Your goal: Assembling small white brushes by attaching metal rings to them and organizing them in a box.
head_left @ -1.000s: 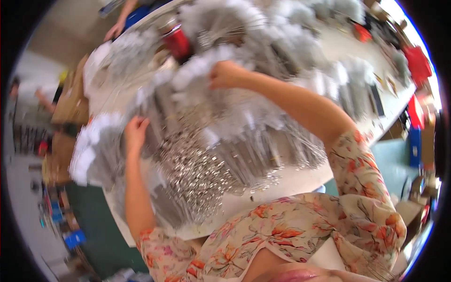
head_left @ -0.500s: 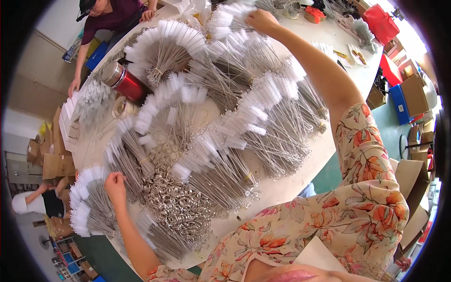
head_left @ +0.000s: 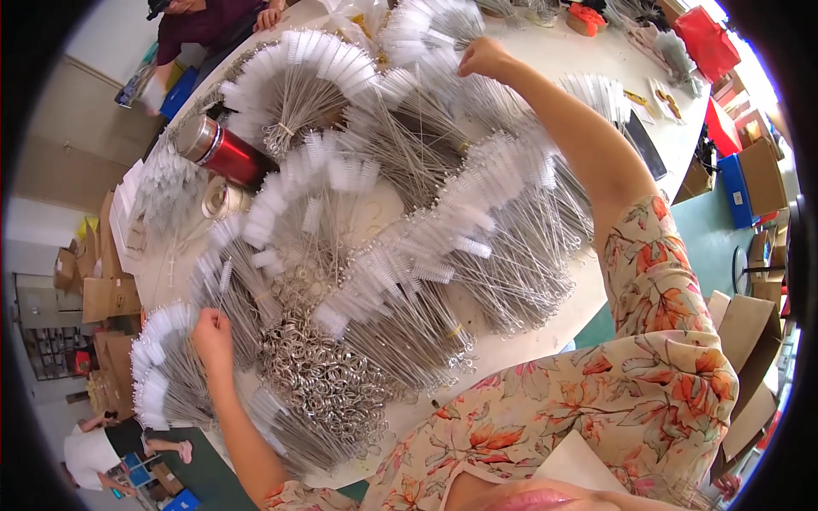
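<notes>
My left hand [head_left: 213,336] is at the lower left of the round white table [head_left: 630,77]. Its fingers pinch one thin wire brush [head_left: 223,285] with a white bristle tip that stands up from the fingers. My right hand [head_left: 484,58] reaches far across the table and its fingers close on a brush in a white-tipped bundle [head_left: 426,34] at the far side. Fanned bundles of wire brushes [head_left: 477,221] cover most of the table between my arms. A heap of small metal rings [head_left: 328,375] lies just right of my left forearm.
A red metal flask [head_left: 223,152] lies at the table's left, with a roll of tape [head_left: 223,198] beside it. Another person in a dark red top [head_left: 204,21] leans at the far edge. Cardboard boxes [head_left: 763,175] and red bags [head_left: 705,34] stand at the right.
The view has swung, bringing more of the table in. My right hand stays stretched to the far bundle. My left hand has lifted a single brush upright from the lower left pile.
</notes>
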Demonstrator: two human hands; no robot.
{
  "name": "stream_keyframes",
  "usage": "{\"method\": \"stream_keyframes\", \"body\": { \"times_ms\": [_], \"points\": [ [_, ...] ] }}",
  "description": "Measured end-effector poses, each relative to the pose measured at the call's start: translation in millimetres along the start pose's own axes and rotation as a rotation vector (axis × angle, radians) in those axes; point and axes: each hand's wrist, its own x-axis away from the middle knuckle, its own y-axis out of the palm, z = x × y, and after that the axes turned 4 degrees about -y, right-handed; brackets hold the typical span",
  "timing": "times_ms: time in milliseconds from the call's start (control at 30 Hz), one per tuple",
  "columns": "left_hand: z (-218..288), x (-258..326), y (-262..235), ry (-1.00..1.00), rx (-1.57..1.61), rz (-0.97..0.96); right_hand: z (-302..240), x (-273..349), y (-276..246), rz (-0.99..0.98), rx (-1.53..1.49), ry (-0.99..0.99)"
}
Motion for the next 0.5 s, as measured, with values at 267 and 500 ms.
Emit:
{"method": "stream_keyframes", "body": {
  "times_ms": [267, 500],
  "points": [
    [-14, -18, -2, -0.001, -0.204, -0.046, -52, 15, -48, 0.344, 0.092, 0.045],
    [-29, -12, -18, -0.068, 0.448, 0.247, -29, 1, -2, 0.02, 0.245, 0.128]
  ]
}}
